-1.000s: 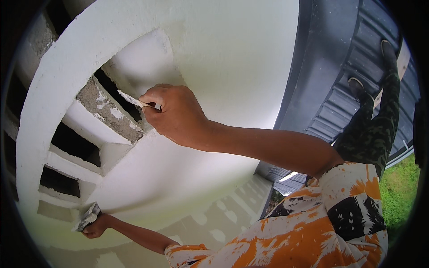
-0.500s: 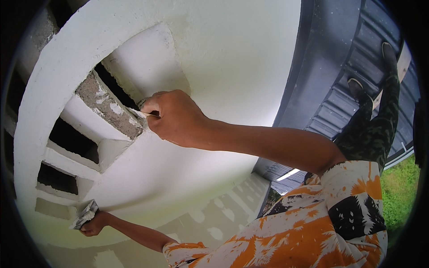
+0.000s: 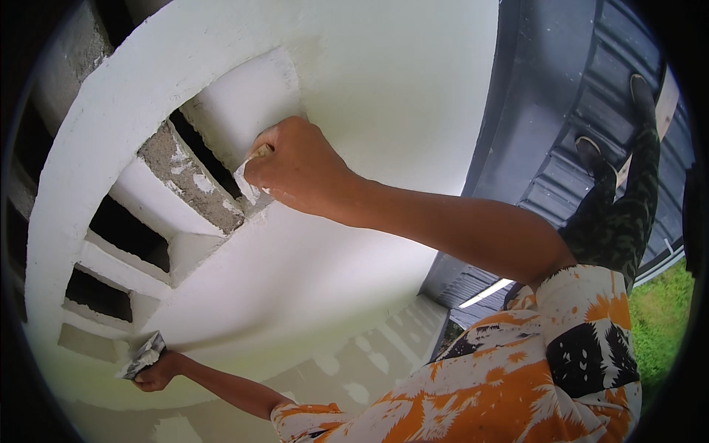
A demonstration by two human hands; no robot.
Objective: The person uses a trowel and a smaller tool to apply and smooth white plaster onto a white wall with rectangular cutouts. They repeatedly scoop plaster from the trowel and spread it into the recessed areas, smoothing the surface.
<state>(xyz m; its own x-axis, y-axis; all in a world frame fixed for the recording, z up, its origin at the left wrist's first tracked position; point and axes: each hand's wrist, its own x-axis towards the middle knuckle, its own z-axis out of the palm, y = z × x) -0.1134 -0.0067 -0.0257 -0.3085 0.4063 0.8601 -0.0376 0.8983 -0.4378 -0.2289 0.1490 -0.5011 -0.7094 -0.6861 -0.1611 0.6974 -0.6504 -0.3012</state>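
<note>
My right hand (image 3: 306, 173) is closed around a small, pale putty scraper (image 3: 249, 177). Its blade lies against the inner corner of a recess in the white wall, beside a dark slot. Just to the left is a rough grey block edge (image 3: 190, 177) with white smears of putty. At the lower left, my left hand (image 3: 156, 371) grips a flat putty knife (image 3: 142, 356) coated with grey-white putty. That hand is close to the lowest wall recess (image 3: 88, 342). Fingers hide both tools' handles.
Dark openings (image 3: 127, 232) sit in a row between white ledges in the curved wall (image 3: 354, 96). A dark corrugated metal roof (image 3: 561, 166) runs along the right, under my feet. Beyond it is green grass (image 3: 665, 317). Patchy filler marks the lower wall (image 3: 332, 369).
My right hand has moved up and slightly right along the recess and turned, showing more of the scraper's face. My left hand has stayed almost where it was. The whole view has shifted slightly.
</note>
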